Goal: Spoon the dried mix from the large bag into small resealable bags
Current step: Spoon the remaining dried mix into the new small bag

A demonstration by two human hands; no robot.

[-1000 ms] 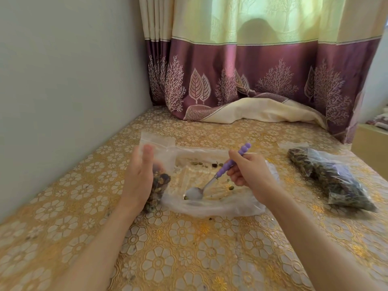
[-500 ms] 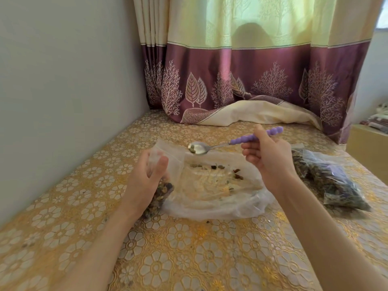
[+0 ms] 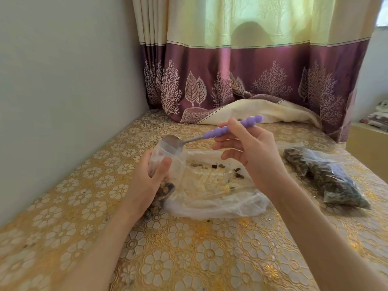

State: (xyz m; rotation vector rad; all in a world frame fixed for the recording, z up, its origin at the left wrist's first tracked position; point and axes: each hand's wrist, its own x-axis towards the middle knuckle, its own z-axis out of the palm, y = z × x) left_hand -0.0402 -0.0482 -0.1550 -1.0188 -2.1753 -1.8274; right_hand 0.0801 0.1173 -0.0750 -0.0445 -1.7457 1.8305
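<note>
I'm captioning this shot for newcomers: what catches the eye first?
The purple-handled spoon in the right hand, its bowl at the mouth of the small bag that the left hand holds. Behind them lies the nearly empty large bag; filled bags sit at right.

Soft daylight is coming through the pale upper curtain (image 3: 262, 19) at the back, which is glowing yellow-green — a rounded dark shape is showing through it. The room is looking evenly bright, with no harsh glare. Faint, diffuse shadows are lying under the forearms on the gold floral cover (image 3: 189, 259). The wide lens is bending the wall (image 3: 63, 80) and the curtain's edges outward. The picture is looking slightly soft overall — the filled bags (image 3: 327, 177) at right are smearing a little.
</note>
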